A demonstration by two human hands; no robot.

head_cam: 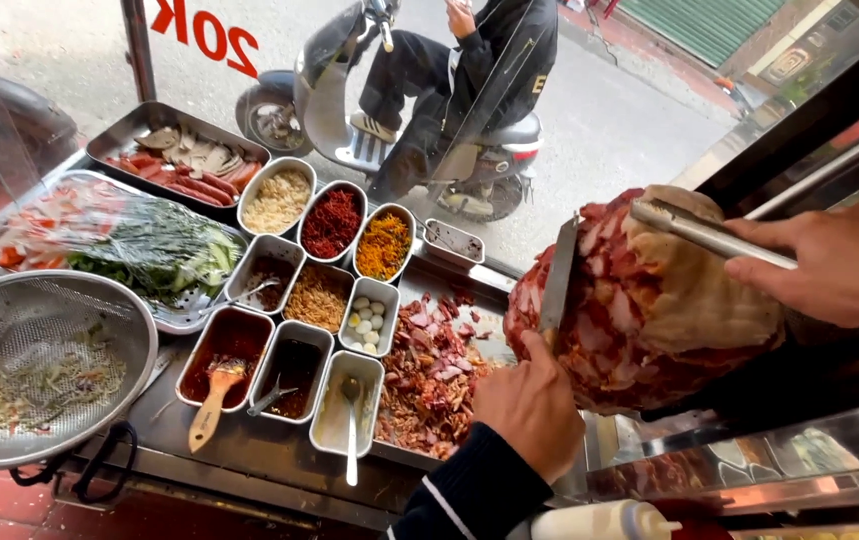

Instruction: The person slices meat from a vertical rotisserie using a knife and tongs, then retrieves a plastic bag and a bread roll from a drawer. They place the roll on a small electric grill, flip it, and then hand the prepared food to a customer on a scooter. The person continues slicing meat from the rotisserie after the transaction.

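Observation:
My left hand point(531, 402) grips a long knife point(557, 280) whose blade stands upright against the left face of a big cone of roasted meat point(649, 310). My right hand point(834, 268) holds metal tongs point(699, 230) that press on the top of the cone. Sliced meat scraps point(431, 375) lie piled on the steel tray below the cone, just left of my left hand.
Several steel tubs point(294, 365) hold sauces, shredded toppings, small white eggs and spoons. A tray of sausages point(184, 160) and a wrapped tray of vegetables point(139, 250) stand further left, with a mesh strainer point(44, 365) in front. Behind the glass, a person sits on a scooter point(419, 110).

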